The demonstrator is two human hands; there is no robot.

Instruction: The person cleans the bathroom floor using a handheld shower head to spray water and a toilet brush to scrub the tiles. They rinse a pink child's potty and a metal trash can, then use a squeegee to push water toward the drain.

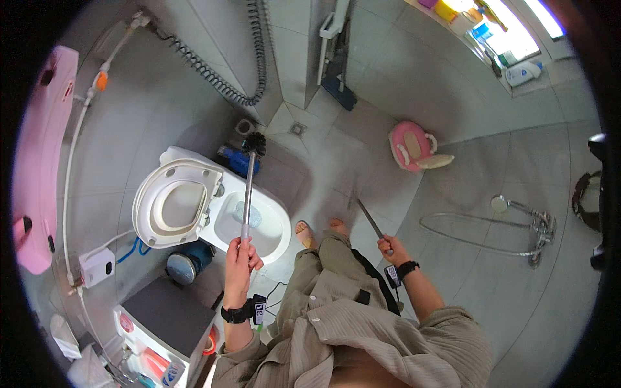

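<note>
**Brush Raised Over an Open Toilet**

Nearest the lens hung the person's own beige striped shirt point(381, 336), its folds filling the lower middle of the view. From it the left hand point(240, 253) rose, fingers wrapped fully around the lower end of a long metal-handled toilet brush point(248, 187). The handle ran up across the toilet bowl point(255, 220), and the dark bristle head point(257, 143) stood beyond the bowl's far edge, above the floor near a blue bottle point(238, 160), apparently lifted clear rather than resting in the water. The white seat and lid point(173, 205) stood tipped open to the left, leaving the bowl exposed.

The right hand point(392, 249) was closed around the end of a thin metal rod point(370, 220) that slanted up and left over the tiles, held out to the side, well apart from the toilet. Bare toes in sandals point(318, 229) pointed at the bowl. Farther off, a pink child's potty seat point(414, 147) sat on the grey floor, and a shower head with hose point(511, 223) lay to the right.
</note>
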